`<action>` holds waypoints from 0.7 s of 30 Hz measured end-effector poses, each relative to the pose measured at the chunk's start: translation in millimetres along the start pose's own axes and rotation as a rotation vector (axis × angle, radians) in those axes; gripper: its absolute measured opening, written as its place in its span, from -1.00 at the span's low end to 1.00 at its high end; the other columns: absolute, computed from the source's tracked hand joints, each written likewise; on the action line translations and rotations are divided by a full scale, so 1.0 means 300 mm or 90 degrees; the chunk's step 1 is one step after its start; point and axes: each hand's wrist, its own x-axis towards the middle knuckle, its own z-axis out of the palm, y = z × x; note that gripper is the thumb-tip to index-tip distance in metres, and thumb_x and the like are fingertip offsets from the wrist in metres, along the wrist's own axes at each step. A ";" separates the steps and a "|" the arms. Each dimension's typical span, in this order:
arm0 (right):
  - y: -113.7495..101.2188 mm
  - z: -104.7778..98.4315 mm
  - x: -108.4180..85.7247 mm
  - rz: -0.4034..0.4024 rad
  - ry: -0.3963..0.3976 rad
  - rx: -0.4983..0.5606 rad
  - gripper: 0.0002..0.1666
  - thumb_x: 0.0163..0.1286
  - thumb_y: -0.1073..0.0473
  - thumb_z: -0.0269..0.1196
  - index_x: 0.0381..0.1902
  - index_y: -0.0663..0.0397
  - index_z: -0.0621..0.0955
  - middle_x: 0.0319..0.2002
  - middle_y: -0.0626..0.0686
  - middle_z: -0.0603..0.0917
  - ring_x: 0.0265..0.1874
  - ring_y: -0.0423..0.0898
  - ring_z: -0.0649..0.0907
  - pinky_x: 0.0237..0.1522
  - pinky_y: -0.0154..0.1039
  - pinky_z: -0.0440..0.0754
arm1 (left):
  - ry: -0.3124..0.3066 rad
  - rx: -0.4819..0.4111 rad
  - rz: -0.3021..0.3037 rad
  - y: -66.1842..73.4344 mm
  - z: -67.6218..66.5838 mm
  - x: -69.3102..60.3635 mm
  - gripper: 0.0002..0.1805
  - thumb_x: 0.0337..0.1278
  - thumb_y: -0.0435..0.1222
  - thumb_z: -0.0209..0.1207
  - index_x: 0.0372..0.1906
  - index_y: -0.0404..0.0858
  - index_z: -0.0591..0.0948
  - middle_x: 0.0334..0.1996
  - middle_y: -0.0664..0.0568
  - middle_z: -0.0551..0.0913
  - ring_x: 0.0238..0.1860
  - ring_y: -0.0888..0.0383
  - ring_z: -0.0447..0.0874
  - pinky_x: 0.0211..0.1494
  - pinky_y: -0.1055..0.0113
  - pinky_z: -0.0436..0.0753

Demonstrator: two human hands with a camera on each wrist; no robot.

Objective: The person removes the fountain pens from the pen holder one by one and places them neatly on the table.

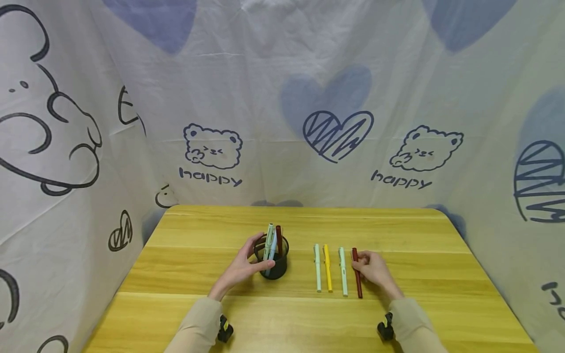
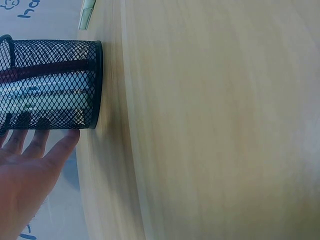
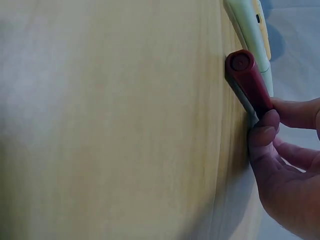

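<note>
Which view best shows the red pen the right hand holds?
The head view: both ends of the red pen show, with the right hand partly over it. The right wrist view has one end close up, foreshortened; the left wrist view misses it.

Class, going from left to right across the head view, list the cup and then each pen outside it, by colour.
Cup, first pale green pen, yellow pen, second pale green pen, red pen.
</note>
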 end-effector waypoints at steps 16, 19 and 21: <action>0.004 0.002 0.002 0.021 -0.005 0.022 -0.51 0.44 0.30 0.23 0.23 0.51 0.46 -0.45 0.06 0.51 -0.59 -0.14 0.57 -0.58 -0.28 0.55 | -0.001 -0.002 -0.006 0.002 0.000 0.000 -0.01 0.17 -0.18 0.41 0.60 -0.13 0.09 0.55 -0.13 0.21 0.57 -0.24 0.12 0.51 -0.26 0.31; 0.004 0.002 0.002 0.024 -0.007 0.024 -0.51 0.44 0.31 0.22 0.24 0.50 0.46 -0.45 0.06 0.50 -0.59 -0.13 0.56 -0.59 -0.27 0.55 | -0.003 -0.004 -0.010 0.004 -0.001 -0.002 0.00 0.16 -0.18 0.41 0.60 -0.12 0.09 0.55 -0.12 0.21 0.58 -0.22 0.12 0.52 -0.25 0.30; 0.005 0.002 0.003 0.023 -0.008 0.025 -0.51 0.45 0.31 0.22 0.24 0.51 0.45 -0.45 0.06 0.50 -0.59 -0.13 0.56 -0.59 -0.27 0.54 | -0.004 -0.007 -0.010 0.004 -0.002 -0.002 0.00 0.17 -0.18 0.41 0.60 -0.12 0.09 0.55 -0.11 0.21 0.58 -0.22 0.11 0.52 -0.25 0.29</action>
